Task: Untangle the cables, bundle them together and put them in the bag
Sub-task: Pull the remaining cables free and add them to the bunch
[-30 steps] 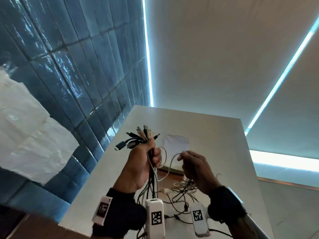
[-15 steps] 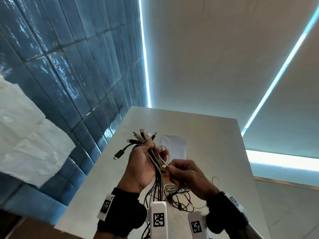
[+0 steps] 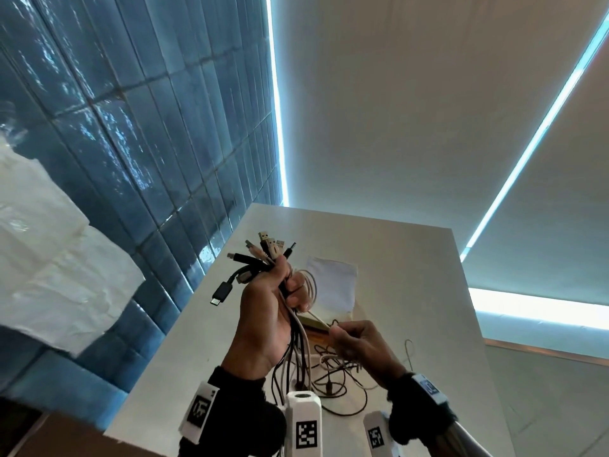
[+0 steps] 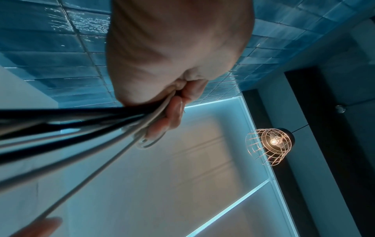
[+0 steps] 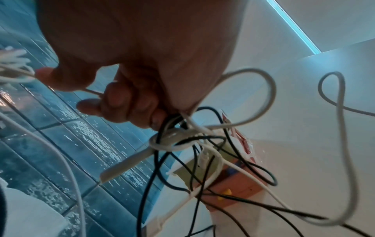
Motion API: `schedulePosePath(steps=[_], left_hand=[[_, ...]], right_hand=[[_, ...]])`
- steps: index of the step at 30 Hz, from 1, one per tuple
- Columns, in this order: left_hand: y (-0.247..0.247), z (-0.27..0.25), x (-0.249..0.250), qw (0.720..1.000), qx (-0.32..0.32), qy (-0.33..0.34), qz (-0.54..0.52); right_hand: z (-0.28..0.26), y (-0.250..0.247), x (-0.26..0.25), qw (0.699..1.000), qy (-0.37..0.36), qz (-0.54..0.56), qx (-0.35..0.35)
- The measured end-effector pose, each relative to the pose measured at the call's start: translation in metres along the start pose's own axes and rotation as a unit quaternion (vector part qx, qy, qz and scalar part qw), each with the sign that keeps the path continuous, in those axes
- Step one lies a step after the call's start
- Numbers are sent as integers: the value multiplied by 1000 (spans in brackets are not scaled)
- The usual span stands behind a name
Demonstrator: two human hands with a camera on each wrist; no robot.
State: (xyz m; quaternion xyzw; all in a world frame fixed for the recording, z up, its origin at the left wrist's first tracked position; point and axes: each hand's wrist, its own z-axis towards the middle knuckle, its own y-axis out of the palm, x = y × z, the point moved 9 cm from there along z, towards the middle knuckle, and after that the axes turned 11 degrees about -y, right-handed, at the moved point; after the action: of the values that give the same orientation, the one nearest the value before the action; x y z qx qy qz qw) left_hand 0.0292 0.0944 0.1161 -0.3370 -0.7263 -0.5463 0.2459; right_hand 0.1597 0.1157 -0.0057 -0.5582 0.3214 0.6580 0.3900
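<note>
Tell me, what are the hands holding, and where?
The left hand grips the cables just below their plugs. The right hand pinches a white cable partway along, between thumb and fingers.

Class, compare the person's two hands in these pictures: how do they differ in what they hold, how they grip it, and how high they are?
The left hand is wrapped as a fist round a bunch of cables, plugs fanning out above it; the right hand pinches a single white cable between its fingertips. The left hand is raised higher; the right hand sits lower, just over the tangle on the table. Both wear dark wrist straps.
</note>
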Motion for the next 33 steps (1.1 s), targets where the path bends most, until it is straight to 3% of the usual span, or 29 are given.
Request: schedulePosePath(steps=[12,19,24,33], left_hand=[[3,-1,-5,1000,-5,-18,17],[-20,7,20,999,35,24,-22],[-39,7,44,996,44,61,-51],[-24,7,31,997,-23,40,-65]], right_hand=[[-8,-1,31,1000,5,6,24],[-9,-29,28,986,-23,-167,-11],[-33,-48,54,987,53,-149,-30],[-12,23,33,979,18,-191,-74]])
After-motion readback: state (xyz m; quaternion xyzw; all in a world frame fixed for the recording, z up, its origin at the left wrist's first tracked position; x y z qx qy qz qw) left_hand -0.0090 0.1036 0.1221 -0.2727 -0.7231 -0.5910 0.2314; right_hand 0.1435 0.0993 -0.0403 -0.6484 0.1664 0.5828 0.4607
